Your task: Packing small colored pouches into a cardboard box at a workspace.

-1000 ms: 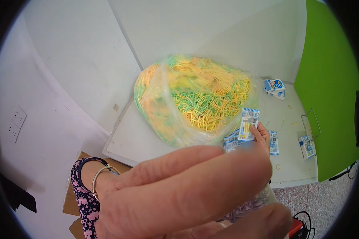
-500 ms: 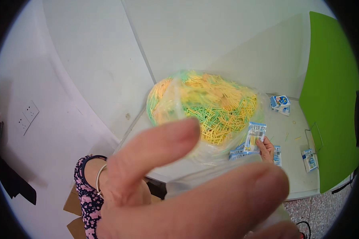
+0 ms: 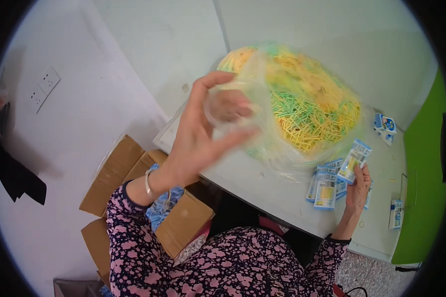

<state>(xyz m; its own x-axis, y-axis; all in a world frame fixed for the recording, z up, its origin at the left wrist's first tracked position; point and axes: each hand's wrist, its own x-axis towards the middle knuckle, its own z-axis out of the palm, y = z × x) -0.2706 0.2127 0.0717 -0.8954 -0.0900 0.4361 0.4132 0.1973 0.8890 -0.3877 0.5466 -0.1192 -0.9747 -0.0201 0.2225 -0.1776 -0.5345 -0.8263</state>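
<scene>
A large clear plastic bag (image 3: 277, 143) full of short yellow and green sticks (image 3: 312, 119) lies on the white table. My left hand (image 3: 198, 133) is raised at the bag's left edge, thumb and fingers apart. Clear plastic crosses its blurred fingertips; I see no firm grip on it. My right hand (image 3: 359, 185) pinches a small blue-and-white packet (image 3: 354, 161) with yellow contents showing through its window. Just left of that hand, several similar packets (image 3: 325, 188) lie overlapping on the table.
More packets lie by the green panel (image 3: 421, 173) at right: a small stack (image 3: 385, 127) farther back and one packet (image 3: 396, 214) nearer. An open cardboard box (image 3: 186, 222) with blue-and-white wrappers stands below the table's left edge. A wall socket (image 3: 45, 89) is at left.
My left hand has drawn back from close before the camera to the bag's left edge. The view has shifted, showing my lap and the box. My right hand still holds the packet.
</scene>
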